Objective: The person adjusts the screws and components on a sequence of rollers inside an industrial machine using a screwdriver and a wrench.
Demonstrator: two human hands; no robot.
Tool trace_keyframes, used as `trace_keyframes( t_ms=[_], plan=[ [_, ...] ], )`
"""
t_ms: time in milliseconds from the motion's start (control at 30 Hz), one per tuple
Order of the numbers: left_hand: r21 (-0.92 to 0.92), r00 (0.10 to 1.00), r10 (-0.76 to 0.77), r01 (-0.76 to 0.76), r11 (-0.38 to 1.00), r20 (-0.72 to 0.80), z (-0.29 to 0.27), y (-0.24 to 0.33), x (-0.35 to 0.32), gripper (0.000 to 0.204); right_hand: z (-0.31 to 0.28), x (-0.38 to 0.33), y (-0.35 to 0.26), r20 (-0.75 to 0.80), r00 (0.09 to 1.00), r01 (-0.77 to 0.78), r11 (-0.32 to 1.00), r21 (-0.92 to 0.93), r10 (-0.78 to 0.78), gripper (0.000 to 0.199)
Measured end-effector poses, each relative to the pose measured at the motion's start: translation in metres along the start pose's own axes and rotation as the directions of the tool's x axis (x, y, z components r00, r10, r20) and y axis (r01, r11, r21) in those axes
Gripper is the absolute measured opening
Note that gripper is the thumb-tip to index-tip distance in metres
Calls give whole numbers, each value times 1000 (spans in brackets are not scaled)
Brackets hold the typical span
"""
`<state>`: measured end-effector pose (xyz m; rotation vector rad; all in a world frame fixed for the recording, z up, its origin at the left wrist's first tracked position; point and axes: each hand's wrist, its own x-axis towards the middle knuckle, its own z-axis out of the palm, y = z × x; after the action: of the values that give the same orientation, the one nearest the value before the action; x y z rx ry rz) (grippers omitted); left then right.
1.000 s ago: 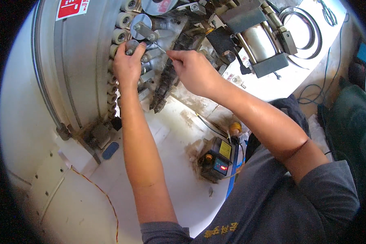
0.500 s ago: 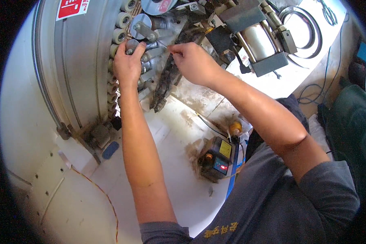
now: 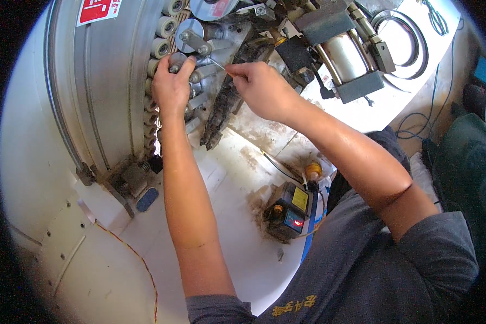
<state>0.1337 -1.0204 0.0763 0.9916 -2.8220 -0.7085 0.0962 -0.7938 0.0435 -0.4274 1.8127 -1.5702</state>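
Note:
My left hand [image 3: 171, 89] is closed round a small round metal roller [image 3: 176, 60], thumb on its right side and fingers on its left. My right hand [image 3: 267, 92] pinches a thin metal rod [image 3: 217, 63], perhaps a hex key. The rod slants up and left toward a metal arm [image 3: 197, 43] that carries a larger grey disc [image 3: 184, 31]. Its far tip is too small to make out. Below my right hand runs a dark, grimy toothed strip [image 3: 227, 97].
A row of pale rollers [image 3: 160, 47] lines the grey curved metal housing [image 3: 102, 81] at left. A metal cylinder unit [image 3: 341, 56] stands at upper right, beside black rings [image 3: 402, 40]. A dusty black box [image 3: 286, 213] with a lit display sits near my body.
My right hand has shifted slightly right and down, and more of the rod shows past its fingertips. My left hand keeps its grip on the roller.

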Motion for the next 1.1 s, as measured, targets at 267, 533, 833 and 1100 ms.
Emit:
trace_keyframes(
  t_ms=[267, 533, 833, 1100],
  plan=[
    [8, 1000, -12, 12, 1000, -2, 0, 6, -2, 57, 1, -3, 1, 5, 1000, 15, 1000, 10, -15, 36],
    [34, 1000, -9, 9, 999, -7, -1, -7, -1, 58, -4, -3, -9, 66, 996, -57, 998, -21, 58, 35],
    [52, 1000, -8, 9, 999, -12, -1, 2, -3, 57, 3, 13, 2, 34, 999, -43, 998, 45, 42, 34],
    [16, 999, -34, 33, 999, 23, 1, -1, 2, 58, 4, 7, 6, -15, 1000, 12, 999, -35, -13, 34]
  ],
)
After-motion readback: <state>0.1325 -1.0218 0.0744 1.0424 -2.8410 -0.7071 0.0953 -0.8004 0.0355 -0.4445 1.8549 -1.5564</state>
